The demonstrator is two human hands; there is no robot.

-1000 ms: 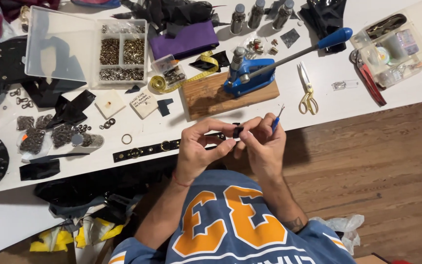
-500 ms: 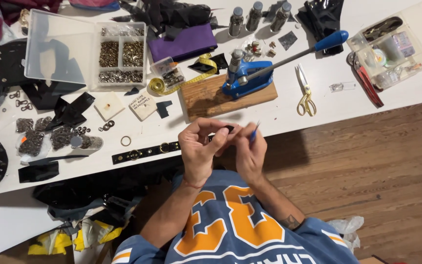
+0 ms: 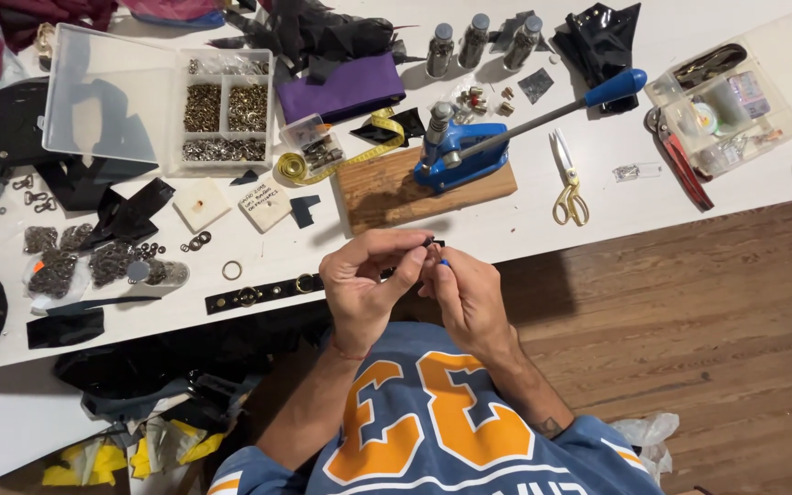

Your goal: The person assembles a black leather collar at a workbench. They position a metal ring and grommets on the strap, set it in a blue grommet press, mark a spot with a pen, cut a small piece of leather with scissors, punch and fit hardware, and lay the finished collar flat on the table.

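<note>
Both hands up close together over the desk (image 3: 543, 229) edge, just in front of the blue lever press (image 3: 469, 151). Left hand (image 3: 364, 284) pinches a small dark piece (image 3: 433, 244) between thumb and fingertips, closed on it. Right hand (image 3: 469, 298) is curled shut round a small blue tool (image 3: 445, 263), only its tip showing, touching the piece. Holding it off the desk and near my face because it's tiny; I judge two-hand bracing steadies it. The piece: black, small, shape too small to tell. Press sits on a wooden block (image 3: 387, 188), handle pointing right, within reach. Left of the press: compartment box of metal rings (image 3: 226, 115). Right of it: yellow scissors (image 3: 568, 188). Nearer me and left of the press: black strap with rings (image 3: 263, 293), lying flat.
</note>
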